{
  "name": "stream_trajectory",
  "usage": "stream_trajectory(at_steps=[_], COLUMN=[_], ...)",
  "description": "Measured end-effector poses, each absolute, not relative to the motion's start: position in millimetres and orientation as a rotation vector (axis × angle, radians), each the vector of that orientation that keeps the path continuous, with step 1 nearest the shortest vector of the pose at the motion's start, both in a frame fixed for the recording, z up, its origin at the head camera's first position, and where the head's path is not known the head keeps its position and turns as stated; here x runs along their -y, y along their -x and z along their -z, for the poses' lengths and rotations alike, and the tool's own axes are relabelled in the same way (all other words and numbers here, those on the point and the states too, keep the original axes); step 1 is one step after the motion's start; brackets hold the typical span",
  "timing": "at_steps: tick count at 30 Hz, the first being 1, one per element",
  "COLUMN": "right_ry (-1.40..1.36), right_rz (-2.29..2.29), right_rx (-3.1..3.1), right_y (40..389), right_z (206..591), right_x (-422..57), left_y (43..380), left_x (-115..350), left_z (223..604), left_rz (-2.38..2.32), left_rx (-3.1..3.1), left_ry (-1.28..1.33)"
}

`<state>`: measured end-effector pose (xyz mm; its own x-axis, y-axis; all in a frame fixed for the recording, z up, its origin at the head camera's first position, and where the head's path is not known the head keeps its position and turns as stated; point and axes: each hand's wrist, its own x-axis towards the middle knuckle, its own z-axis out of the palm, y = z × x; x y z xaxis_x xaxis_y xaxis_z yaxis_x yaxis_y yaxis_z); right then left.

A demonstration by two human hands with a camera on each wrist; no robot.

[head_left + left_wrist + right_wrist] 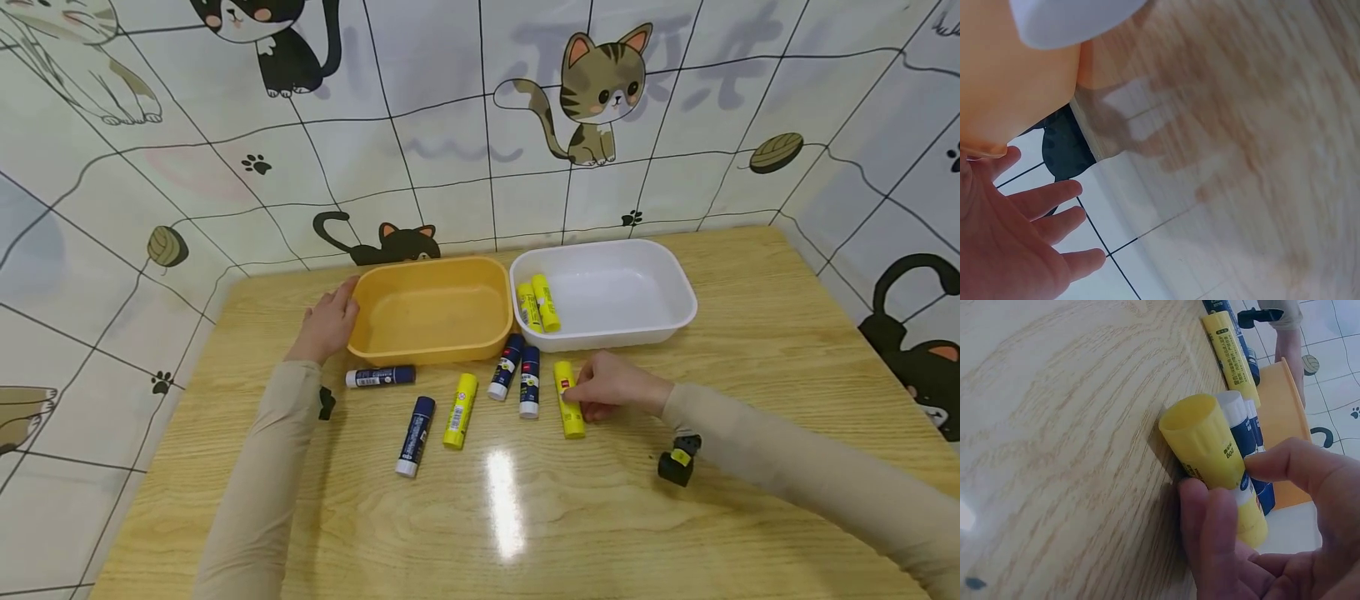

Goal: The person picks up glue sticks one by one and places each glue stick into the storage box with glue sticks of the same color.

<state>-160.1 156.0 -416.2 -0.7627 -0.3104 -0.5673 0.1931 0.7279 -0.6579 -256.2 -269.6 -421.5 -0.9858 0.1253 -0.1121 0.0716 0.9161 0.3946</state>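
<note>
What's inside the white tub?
Inside the white tub, two yellow glue sticks lie side by side at its left end. The rest of its floor looks bare. The bit of floor right underneath the sticks is covered, so I can't see that.

In the head view, bright, even light is washing over the bench (615,517) and wall (450,192), with a white streak of glare shining near the lower middle and faint, soft shadows lying beside the sleeves (258,475). The left wrist view is looking dimmer and hazy, the bench's grain blurring while its gloss is mirroring the wall's lines. The right wrist view is also appearing muted, a glare spot burning at the left edge and a shadow darkening the bench beside the held tube (1213,456).
</note>
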Motion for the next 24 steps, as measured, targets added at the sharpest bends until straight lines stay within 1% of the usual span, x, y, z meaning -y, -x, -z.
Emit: stream_trajectory(at_steps=[11,18,24], right_ry=[0.102,0.189,0.198], right_rz=[0.963,0.963,0.97], right_rx=[-2.225,-2.245,-2.25], right_y=[153.3,150.7,149.8], right_z=[411.8,405.3,405.0], right_x=[-158.9,-161.6,-161.7], left_y=[257.0,255.8,255.5], left_x=[269.3,269.3,268.5], left_z=[421.7,420.5,420.9], left_rz=[-0.586,-0.592,-0.588], left_rx=[-2.948,-2.947,-2.946], left_ry=[-0.152,-0.152,-0.163])
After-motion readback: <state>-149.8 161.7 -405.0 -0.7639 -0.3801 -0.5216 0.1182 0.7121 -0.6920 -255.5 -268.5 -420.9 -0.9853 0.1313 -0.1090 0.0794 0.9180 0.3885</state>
